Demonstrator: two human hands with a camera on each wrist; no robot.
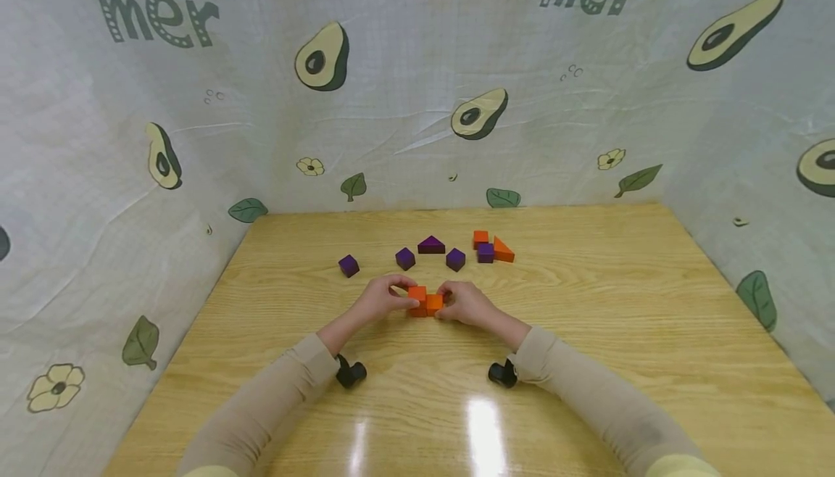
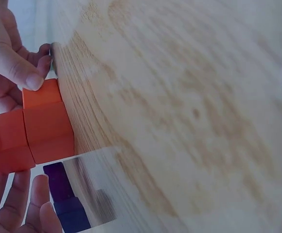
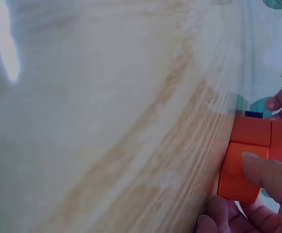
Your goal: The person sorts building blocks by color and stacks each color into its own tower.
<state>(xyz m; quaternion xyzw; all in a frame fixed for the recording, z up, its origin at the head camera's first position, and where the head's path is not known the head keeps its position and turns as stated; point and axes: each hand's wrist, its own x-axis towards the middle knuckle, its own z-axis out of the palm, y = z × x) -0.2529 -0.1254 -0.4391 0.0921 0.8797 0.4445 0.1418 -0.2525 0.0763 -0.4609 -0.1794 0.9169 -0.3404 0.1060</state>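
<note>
Three orange cubes are grouped in front of me on the wooden table. Between its thumb and fingers my left hand (image 1: pixel 380 299) pinches the upper cube (image 1: pixel 417 293), which sits on a lower orange cube (image 2: pixel 49 133). My right hand (image 1: pixel 468 303) pinches the right-hand orange cube (image 1: pixel 434 304), its thumb on the near side. That cube stands on the table against the lower one, as the left wrist view shows. In the right wrist view the right thumb (image 3: pixel 270 177) covers part of its cube.
Behind the hands lie purple cubes (image 1: pixel 405 258), a purple triangular block (image 1: pixel 431 245), an orange cube (image 1: pixel 480 238) and an orange triangular block (image 1: pixel 502 250). A patterned cloth (image 1: pixel 404 151) rises at the table's back edge. Black wrist devices (image 1: pixel 352 373) hang under both sleeves.
</note>
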